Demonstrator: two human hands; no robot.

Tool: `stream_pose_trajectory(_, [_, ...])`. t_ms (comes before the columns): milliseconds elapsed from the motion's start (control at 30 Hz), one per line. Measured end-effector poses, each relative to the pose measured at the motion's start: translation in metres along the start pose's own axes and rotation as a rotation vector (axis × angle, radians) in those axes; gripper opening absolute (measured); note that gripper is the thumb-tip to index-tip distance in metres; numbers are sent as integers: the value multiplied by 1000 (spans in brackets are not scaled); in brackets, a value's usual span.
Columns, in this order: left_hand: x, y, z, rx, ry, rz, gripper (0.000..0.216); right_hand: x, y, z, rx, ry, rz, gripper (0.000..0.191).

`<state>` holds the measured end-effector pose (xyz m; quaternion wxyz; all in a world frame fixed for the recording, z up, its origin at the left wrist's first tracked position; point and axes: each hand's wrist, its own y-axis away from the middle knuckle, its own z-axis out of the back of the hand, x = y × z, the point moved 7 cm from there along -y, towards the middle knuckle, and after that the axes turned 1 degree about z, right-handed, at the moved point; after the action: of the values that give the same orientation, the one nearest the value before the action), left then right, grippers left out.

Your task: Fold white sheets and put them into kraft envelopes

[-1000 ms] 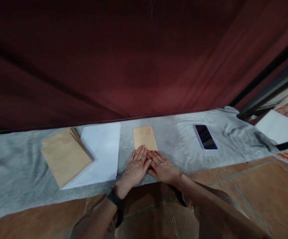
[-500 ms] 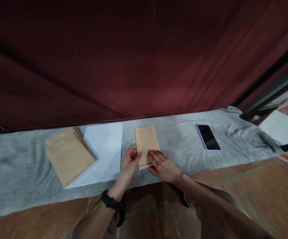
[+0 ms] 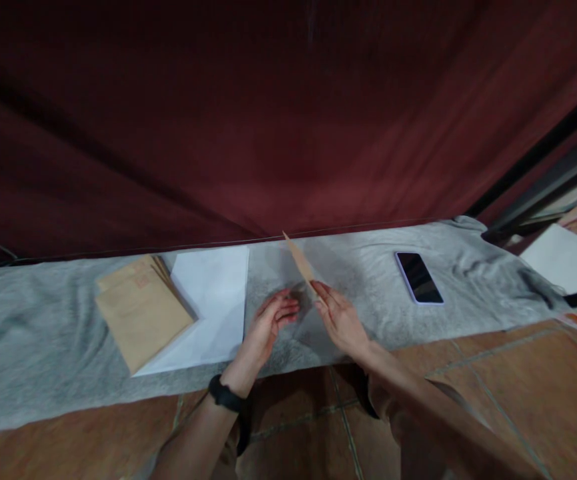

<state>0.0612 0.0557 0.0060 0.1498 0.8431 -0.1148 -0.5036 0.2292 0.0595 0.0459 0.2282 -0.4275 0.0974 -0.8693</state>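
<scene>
A brown paper envelope [image 3: 298, 259] stands tilted nearly on edge above the grey cloth, so mostly its narrow side shows. My right hand [image 3: 341, 320] grips its near end between thumb and fingers. Just left of it, apart from the envelope, my left hand [image 3: 272, 321] hovers with bent fingers and holds nothing. Farther left, several brown envelopes [image 3: 146, 317] lie in a loose pile, partly over white paper sheets [image 3: 216, 300].
A phone in a light purple case [image 3: 419, 279] lies on the grey cloth [image 3: 368, 257] to the right. Behind rises a dark red curtain [image 3: 288, 133]. Brown floor tiles [image 3: 518, 367] run along the front. A white flat item [image 3: 568, 257] is at the far right.
The envelope was flat on the cloth with both hands on it. My right hand has lifted and turned it up on edge, and my left hand has let go.
</scene>
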Motion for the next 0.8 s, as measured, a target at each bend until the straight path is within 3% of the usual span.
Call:
stream_pose_trajectory(100, [14, 4, -14, 111, 8, 120, 51, -19, -3, 4, -173, -491, -263, 54])
stream_pose_trajectory(200, [26, 8, -25, 165, 30, 171, 43, -27, 3, -17, -210, -760, -421, 64])
stream_pose_trajectory(300, [31, 6, -27, 124, 61, 138, 42, -23, 11, -37, -150, -784, -452, 69])
stream_pose_trajectory(433, [27, 0, -21, 37, 67, 31, 58, -16, 15, -49, -43, -791, -450, 65])
stream_pose_trajectory(500, [23, -3, -16, 21, -6, 8, 63, -21, 13, -45, -55, -811, -461, 61])
stream_pose_trajectory(667, [14, -7, 2, 53, -253, 70, 69, -64, 4, -21, -266, -847, -566, 56])
stream_pose_trajectory(800, [16, -10, 19, 82, -399, 122, 67, -86, -9, -6, -261, -579, -507, 50])
